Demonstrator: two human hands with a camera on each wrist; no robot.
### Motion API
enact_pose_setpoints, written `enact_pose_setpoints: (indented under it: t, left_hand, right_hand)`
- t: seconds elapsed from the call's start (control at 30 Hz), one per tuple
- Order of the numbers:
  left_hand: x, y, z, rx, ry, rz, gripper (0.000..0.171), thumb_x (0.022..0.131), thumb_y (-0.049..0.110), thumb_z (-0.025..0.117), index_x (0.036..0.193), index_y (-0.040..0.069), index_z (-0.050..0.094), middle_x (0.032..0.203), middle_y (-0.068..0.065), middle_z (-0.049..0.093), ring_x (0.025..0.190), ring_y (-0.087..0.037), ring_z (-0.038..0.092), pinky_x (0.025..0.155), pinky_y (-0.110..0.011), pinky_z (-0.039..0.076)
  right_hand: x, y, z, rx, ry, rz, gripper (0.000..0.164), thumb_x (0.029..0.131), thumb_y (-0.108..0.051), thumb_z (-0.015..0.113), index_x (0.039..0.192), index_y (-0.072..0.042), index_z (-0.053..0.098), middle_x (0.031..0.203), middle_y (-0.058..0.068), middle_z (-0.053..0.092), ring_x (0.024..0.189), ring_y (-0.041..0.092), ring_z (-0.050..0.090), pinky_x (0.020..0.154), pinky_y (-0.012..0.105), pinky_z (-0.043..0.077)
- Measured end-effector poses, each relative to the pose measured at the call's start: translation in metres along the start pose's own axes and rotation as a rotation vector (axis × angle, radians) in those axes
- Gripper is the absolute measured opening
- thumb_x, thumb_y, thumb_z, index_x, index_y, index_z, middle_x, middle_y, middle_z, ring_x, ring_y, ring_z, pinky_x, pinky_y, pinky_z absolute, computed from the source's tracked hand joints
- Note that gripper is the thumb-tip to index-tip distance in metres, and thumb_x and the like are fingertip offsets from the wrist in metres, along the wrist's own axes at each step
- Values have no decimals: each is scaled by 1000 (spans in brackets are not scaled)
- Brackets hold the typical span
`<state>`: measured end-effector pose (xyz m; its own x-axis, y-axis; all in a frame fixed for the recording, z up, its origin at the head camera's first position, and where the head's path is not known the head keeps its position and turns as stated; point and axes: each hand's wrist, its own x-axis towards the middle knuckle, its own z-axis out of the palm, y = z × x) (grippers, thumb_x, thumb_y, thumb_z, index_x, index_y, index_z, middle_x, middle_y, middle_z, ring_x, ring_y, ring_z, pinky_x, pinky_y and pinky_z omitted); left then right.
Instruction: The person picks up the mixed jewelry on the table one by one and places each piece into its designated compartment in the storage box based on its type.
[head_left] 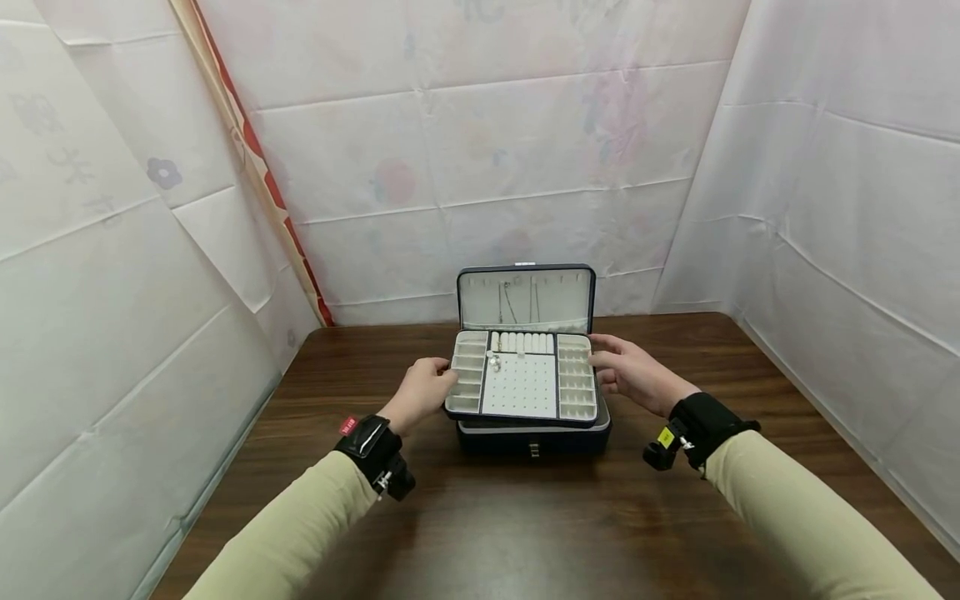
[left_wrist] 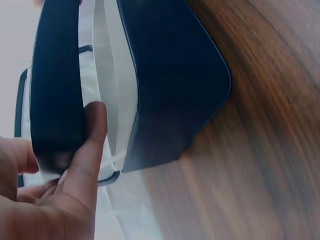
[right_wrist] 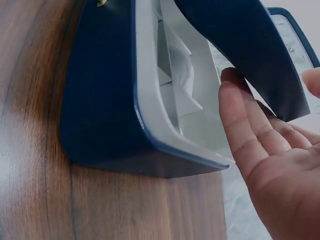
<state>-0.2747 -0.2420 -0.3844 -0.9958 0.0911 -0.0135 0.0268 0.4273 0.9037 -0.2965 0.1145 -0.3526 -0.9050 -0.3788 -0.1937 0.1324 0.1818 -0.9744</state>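
A dark blue jewelry box (head_left: 570, 442) with a white lining stands on the table, its lid raised at the back. Above its base is a jewelry tray (head_left: 521, 387), slightly turned and lifted off the rim. My left hand (head_left: 423, 387) grips the tray's left end, with a finger underneath, as the left wrist view shows. At the tray's right end, my right hand (head_left: 633, 375) holds it, its fingers (right_wrist: 235, 115) reaching under the edge. White compartments line the box interior (right_wrist: 187, 95) below. Small pearl-like jewelry pieces (head_left: 493, 360) sit on the tray's perforated panel.
Thin necklaces (head_left: 532, 300) hang inside the raised lid (head_left: 480, 292). The dark wooden table (head_left: 510, 533) extends around the box. White patterned sheets (head_left: 487, 167) enclose the table at the back and sides. A gold clasp (head_left: 534, 449) is on the box front.
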Motion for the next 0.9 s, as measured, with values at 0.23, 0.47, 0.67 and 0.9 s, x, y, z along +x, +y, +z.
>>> enact_pose_setpoints:
  t: [0.23,0.47,0.67,0.9]
  left_hand:
    - [-1,0,6,47,43,-16,32,100,15,49,120,-1,67,85,-7,64,69,-14,58,56,-26,48]
    - [-3,2,11,134,84,16,26,97,14,49,103,0,70,71,-1,55,64,-14,51,57,-25,42]
    - [-4,3,14,158,83,25,19,96,12,46,79,8,55,61,1,39,57,-14,41,57,-27,35]
    - [-4,2,19,164,116,41,20,93,11,49,80,5,63,63,1,49,58,-15,51,54,-25,41]
  right_hand:
    - [-1,3,0,-51,18,45,76,104,-14,53,165,-11,8,117,10,52,72,12,42,73,32,43]
    - [-5,8,-3,-164,-23,31,80,102,-14,54,165,-8,5,143,27,48,82,16,57,85,42,50]
    - [-5,10,-4,-293,-17,21,80,102,-16,57,164,-6,8,126,20,50,77,17,49,73,34,46]
    - [-1,12,2,-422,68,8,78,99,-18,59,162,-1,16,93,11,59,68,21,53,69,42,51]
